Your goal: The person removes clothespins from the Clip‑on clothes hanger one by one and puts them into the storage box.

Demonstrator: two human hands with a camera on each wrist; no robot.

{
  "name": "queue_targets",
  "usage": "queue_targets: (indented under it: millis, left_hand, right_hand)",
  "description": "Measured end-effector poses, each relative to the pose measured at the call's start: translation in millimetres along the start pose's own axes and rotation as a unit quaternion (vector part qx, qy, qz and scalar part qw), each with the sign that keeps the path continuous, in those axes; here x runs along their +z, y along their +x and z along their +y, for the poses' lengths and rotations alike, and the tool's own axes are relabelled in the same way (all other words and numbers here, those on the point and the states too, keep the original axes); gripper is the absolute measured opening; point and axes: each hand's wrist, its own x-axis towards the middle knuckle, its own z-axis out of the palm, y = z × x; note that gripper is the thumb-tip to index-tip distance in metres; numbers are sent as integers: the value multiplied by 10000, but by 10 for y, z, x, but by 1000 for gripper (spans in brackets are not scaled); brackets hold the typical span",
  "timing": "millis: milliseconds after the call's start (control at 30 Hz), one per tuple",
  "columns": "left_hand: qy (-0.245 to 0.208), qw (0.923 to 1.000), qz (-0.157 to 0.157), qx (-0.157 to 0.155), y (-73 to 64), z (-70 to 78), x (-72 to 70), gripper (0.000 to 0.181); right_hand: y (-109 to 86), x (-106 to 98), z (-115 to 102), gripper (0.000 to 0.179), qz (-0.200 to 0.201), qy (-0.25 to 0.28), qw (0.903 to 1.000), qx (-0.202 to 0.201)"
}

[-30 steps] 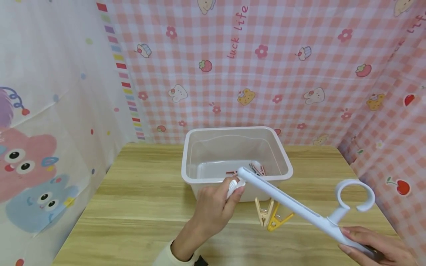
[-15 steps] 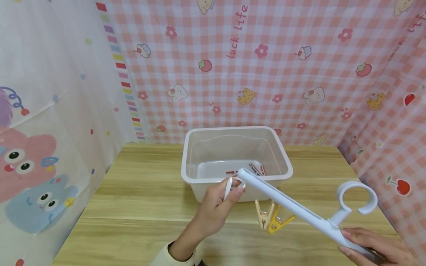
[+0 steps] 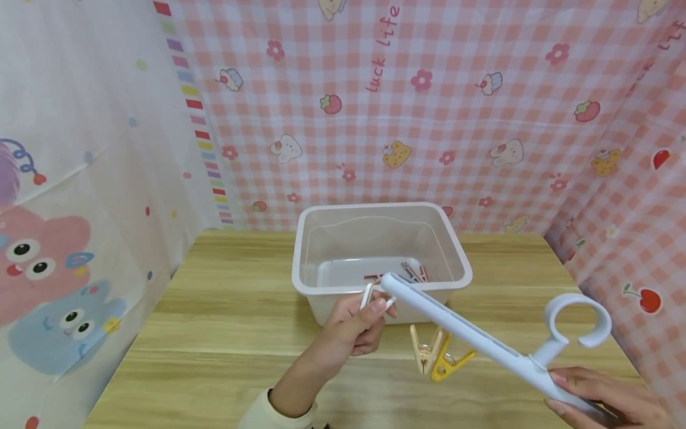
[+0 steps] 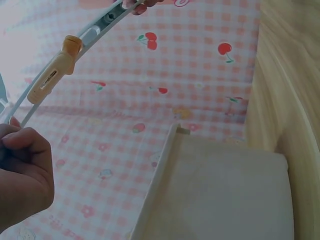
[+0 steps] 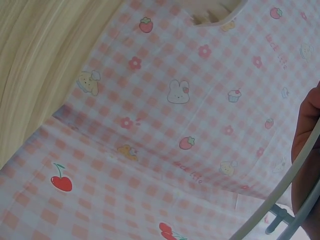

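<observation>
My right hand (image 3: 611,396) grips the lower end of a pale blue hanger bar (image 3: 461,322) with an open hook ring (image 3: 552,316) near that end. The bar slants up to the left, held above the table. At its far tip my left hand (image 3: 348,333) pinches a white clothespin (image 3: 367,296), partly hidden by the thumb and fingers. A beige clothespin (image 3: 423,353) and a yellow clothespin (image 3: 445,364) hang from the bar's middle. In the left wrist view, the left hand (image 4: 27,167) sits at the bar's end, with the beige clothespin (image 4: 52,77) farther along.
Behind the bar stands a white plastic bin (image 3: 301,262) on the wooden table (image 3: 225,322). Several red and grey clothespins (image 3: 414,272) lie in it. A pink checked cloth (image 3: 321,137) hangs behind, and more printed cloth covers both sides.
My left hand has turned at the bar's tip, the white clothespin turning with it and more of the lower fingers showing. The hanging clothespins have dropped slightly; the right hand keeps its grip.
</observation>
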Motion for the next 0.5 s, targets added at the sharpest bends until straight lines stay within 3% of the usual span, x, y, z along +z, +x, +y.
queue_targets:
  millis: [100,267,400,500]
  left_hand:
    - [-281,9995,-148,-35,-2,-10,-12,25]
    - [-552,9979,-314,-93,8,-12,-16,27]
    - [-487,9984,-297,-62,11,-4,-11,27]
    - [-258,9996,-106,-64,4,0,-7,25]
  right_hand:
    - [-19,4,-4,30,71,41,9999,64]
    - [-55,-1,-12,31,87,39,9996,254]
    - [-44,-7,-2,30,24,140,9997,196]
    - [-26,-12,10,30,-32,237,9997,71]
